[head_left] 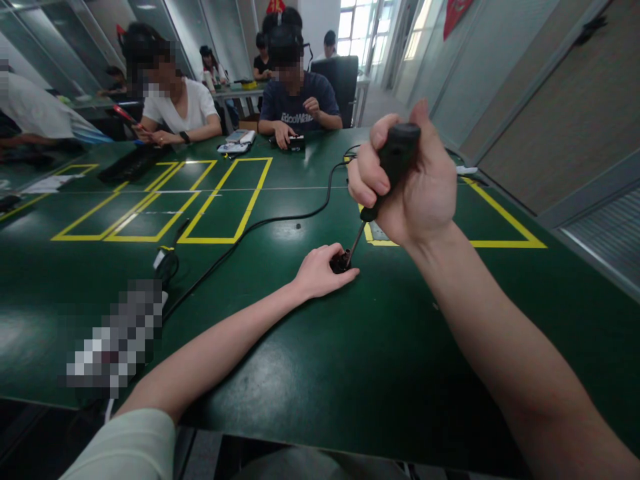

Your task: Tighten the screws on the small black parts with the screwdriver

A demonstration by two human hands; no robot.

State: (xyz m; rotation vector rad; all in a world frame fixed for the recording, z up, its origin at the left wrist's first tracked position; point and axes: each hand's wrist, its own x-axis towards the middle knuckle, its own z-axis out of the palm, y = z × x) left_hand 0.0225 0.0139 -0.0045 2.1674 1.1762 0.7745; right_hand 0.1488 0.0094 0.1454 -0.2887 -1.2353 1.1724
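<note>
My right hand (pixel 415 177) is wrapped round the thick black handle of a screwdriver (pixel 357 241), raised above the table and tilted. Its thin metal shaft slants down to the left, and the tip meets a small dark round part (pixel 340 262) on the green tabletop. Thumb and fingers of my left hand (pixel 323 270) grip that part from both sides, low against the table. Much of the part is covered by my fingers, so its exact kind cannot be made out.
A black cable (pixel 280 219) crosses the green table (pixel 260 360) towards a blurred-out power strip (pixel 120 333) at the left. Yellow tape (pixel 210 241) outlines rectangles. Across the table, one person (pixel 300 100) handles a small black device (pixel 297 143); another sits beside a long black object (pixel 133 163).
</note>
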